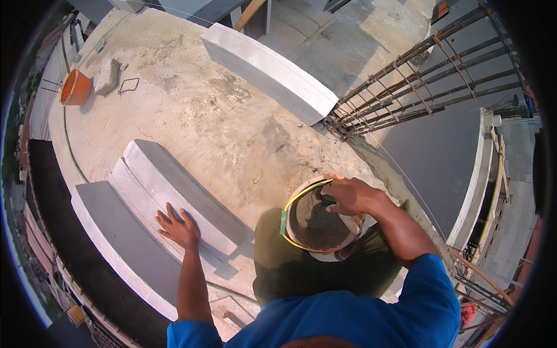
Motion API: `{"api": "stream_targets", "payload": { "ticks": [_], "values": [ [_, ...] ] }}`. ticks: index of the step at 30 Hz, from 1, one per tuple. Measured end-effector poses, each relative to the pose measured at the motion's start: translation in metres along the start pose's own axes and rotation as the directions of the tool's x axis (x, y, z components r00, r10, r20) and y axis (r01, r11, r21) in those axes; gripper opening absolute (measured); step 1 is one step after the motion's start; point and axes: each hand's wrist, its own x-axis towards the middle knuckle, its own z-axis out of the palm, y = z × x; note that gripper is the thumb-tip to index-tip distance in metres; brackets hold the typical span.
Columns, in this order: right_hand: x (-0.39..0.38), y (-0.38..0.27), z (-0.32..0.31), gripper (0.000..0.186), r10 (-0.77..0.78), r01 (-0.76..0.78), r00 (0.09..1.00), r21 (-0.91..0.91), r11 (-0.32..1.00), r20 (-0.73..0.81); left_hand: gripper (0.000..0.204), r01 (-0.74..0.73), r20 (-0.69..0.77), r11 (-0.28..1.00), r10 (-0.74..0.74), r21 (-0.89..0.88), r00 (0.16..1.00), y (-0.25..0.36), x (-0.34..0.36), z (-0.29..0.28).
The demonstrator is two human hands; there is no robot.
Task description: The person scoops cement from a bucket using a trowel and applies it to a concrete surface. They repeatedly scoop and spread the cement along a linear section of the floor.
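Observation:
My left hand lies flat with fingers spread on the top of a stack of pale grey concrete blocks at the left. My right hand grips the rim of a round bucket holding dark wet mortar, with a yellow band around its edge. The bucket is held just in front of my body, above my dark trousers. Both forearms come in from the lower edge, with blue sleeves.
Another long grey block lies at the back on the rough concrete slab. A cage of rusty steel rebar slants at the right. An orange bucket and a stone sit far left. The slab drops off at the left and right.

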Motion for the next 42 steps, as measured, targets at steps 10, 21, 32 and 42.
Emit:
{"api": "stream_targets", "payload": {
  "ticks": [10,21,32,42],
  "values": [
    [-0.157,-0.064,-0.016,0.065,-0.062,0.09,0.817,0.022,0.996,-0.573,0.063,0.03,-0.103,0.997,-0.037,-0.068,0.994,-0.007,-0.003,0.002],
    [-0.161,0.01,0.066,0.055,0.195,-0.203,0.94,0.0,0.979,-0.28,0.078,-0.179,0.014,0.98,0.181,-0.083,0.983,-0.015,-0.118,0.015],
    [-0.053,0.007,0.167,0.057,0.282,-0.323,0.946,-0.412,0.852,-0.158,0.06,-0.509,0.004,0.85,0.514,-0.132,0.858,-0.038,-0.242,-0.034],
    [-0.027,0.041,0.186,0.034,0.311,-0.359,0.931,-0.331,0.873,-0.191,0.059,-0.117,0.427,0.73,0.514,-0.674,0.744,0.141,-0.208,-0.064]
  ]
}}
